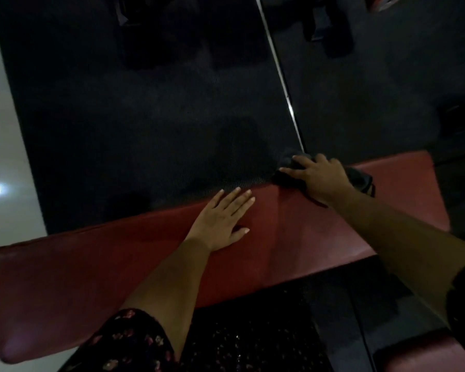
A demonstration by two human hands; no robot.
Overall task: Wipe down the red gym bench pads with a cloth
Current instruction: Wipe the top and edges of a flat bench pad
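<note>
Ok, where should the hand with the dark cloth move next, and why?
Probably draw the dark grey cloth toward you across the red padded bench: the right hand holds it at the far edge, while the left hand lies flat on the pad.

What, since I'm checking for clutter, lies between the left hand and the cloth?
Head view: only bare red pad between left hand and the cloth.
</note>
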